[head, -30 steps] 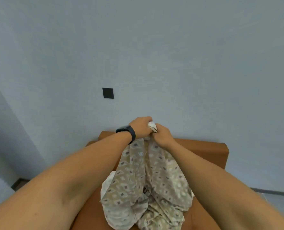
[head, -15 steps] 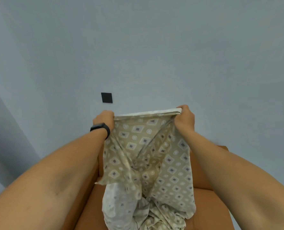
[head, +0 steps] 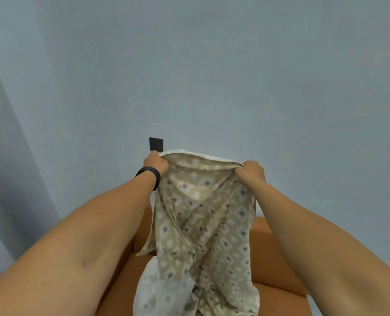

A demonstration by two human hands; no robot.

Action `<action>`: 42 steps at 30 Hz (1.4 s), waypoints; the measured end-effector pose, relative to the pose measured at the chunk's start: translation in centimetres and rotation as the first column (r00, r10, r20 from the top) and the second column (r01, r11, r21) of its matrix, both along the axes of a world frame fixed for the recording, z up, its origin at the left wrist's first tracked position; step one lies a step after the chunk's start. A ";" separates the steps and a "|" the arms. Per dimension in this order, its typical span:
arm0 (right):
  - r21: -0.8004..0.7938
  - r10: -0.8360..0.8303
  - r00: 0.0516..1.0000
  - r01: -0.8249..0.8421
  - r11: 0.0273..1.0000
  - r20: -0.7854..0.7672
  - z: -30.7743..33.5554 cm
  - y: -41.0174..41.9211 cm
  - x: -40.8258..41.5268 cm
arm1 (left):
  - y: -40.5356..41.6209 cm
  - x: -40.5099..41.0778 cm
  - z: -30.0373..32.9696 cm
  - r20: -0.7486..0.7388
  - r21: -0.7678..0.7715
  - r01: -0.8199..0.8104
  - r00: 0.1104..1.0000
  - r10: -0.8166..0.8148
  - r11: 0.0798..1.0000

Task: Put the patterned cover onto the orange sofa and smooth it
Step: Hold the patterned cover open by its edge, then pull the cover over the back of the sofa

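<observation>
We found open air above and to both sides of the raised hands, back to the wall [head: 212, 76]. The cover [head: 203, 224], gripped along its top edge by the left hand [head: 156, 162] and the right hand [head: 253, 172], hung between the forearms and blocked the middle. It screened most of the sofa [head: 269, 254]; only the sofa's right part lay exposed.

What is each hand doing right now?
Left hand: grips the cover at its top edge.
Right hand: grips the same edge.
</observation>
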State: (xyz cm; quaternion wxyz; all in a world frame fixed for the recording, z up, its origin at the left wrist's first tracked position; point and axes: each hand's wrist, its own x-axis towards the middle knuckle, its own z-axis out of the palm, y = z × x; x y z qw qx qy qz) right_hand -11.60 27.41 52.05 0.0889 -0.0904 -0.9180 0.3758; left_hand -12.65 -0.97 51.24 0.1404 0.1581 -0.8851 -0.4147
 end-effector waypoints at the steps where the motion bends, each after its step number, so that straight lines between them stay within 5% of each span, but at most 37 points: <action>1: 0.008 -0.001 1.000 0.001 1.000 0.001 -0.5 0.3 0.0 | 0.0 0.2 0.6 -0.083 -0.020 -0.029 0.996 0.027 0.999; 5: 0.033 -0.116 0.970 0.126 0.992 -0.215 0.0 0.5 -0.1 | 1.8 0.3 6.8 -0.511 -0.028 -0.121 0.855 0.090 0.992; 8: 0.090 -0.114 0.904 0.165 0.982 -0.412 0.4 0.1 -0.2 | 4.4 0.1 10.1 -0.700 -0.069 -0.095 0.714 0.019 0.993; 10: 0.168 -0.066 0.921 0.140 0.976 -0.385 -0.5 0.2 -0.2 | 5.1 -0.2 8.9 -0.626 -0.196 -0.034 0.774 -0.098 0.980; 13: 0.204 -0.017 0.973 0.066 0.977 -0.232 -2.9 0.7 0.1 | 5.1 -0.2 3.7 -0.428 -0.177 0.080 0.891 -0.150 0.981; 27: -0.068 0.266 0.964 -0.267 0.961 -0.022 -9.5 -3.1 1.7 | 1.2 4.5 -8.2 -0.312 -0.102 -0.058 0.950 0.024 0.993; 31: 0.060 0.446 0.885 -0.456 0.888 0.134 -14.0 -4.0 2.4 | -1.6 5.1 -10.7 -0.197 -0.175 -0.094 0.979 0.059 0.980; 37: 0.164 0.508 0.763 -0.605 0.779 0.399 -17.5 -7.2 1.2 | -5.4 4.2 -12.8 -0.232 -0.131 -0.152 0.965 0.118 0.980; 39: 0.321 0.429 0.792 -0.581 0.748 0.435 -17.8 -8.7 0.3 | -7.7 3.4 -13.3 -0.225 -0.110 -0.157 0.966 0.129 0.981; 42: 0.597 0.311 0.918 -0.397 0.697 0.247 -18.6 -11.4 -0.8 | -12.2 2.0 -14.0 -0.229 -0.061 -0.150 0.964 0.133 0.987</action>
